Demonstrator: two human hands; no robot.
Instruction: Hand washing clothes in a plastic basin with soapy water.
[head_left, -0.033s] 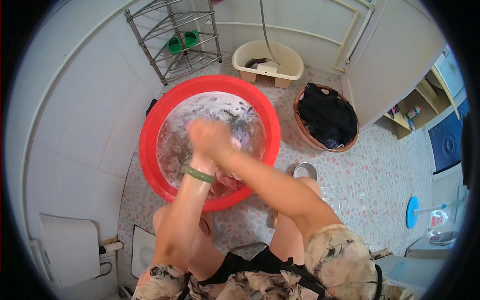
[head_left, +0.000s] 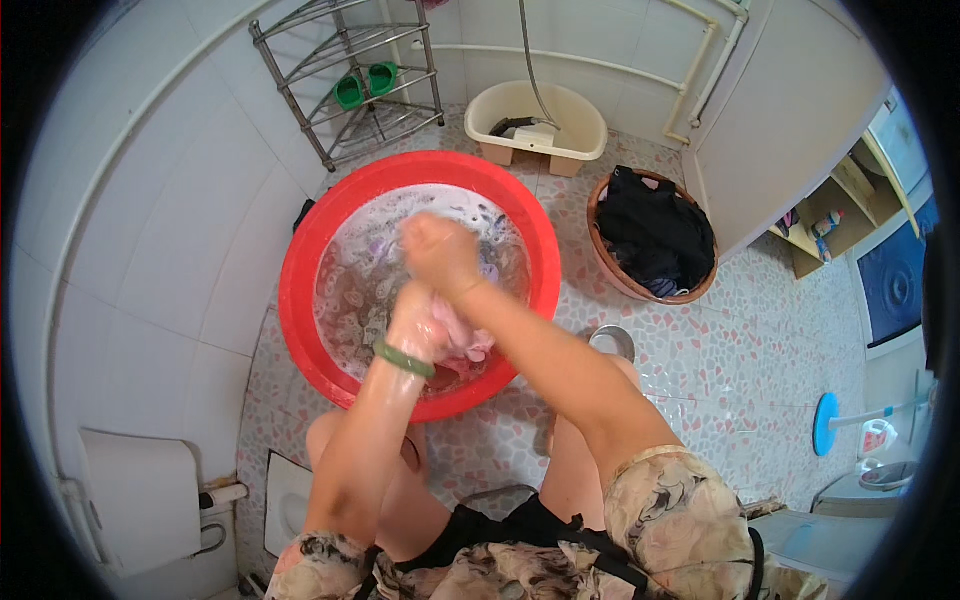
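A large red basin point(head_left: 537, 230) holds sudsy water and soaked laundry, with a lilac piece of cloth point(head_left: 489, 271) showing among the foam. Over its middle are both my hands. My left hand point(head_left: 420, 312), with a green bangle above the wrist, is closed on a wet pink cloth point(head_left: 462, 335) that hangs beside it toward the near rim. Just beyond and slightly to the right, my right hand point(head_left: 440, 252) makes a fist, a little blurred. Whatever lies inside that fist is hidden.
Right of the basin stands a brown tub point(head_left: 597, 250) heaped with dark clothes point(head_left: 655, 230). A small metal bowl point(head_left: 612, 342) sits near my right knee. Behind are a cream tub point(head_left: 588, 125) with a shower head point(head_left: 515, 126) and a metal corner rack point(head_left: 432, 75) holding green shoes point(head_left: 382, 77).
My hands have come apart a little: the left is nearer to me, the right slightly farther right. More of the pink cloth shows beside my left hand.
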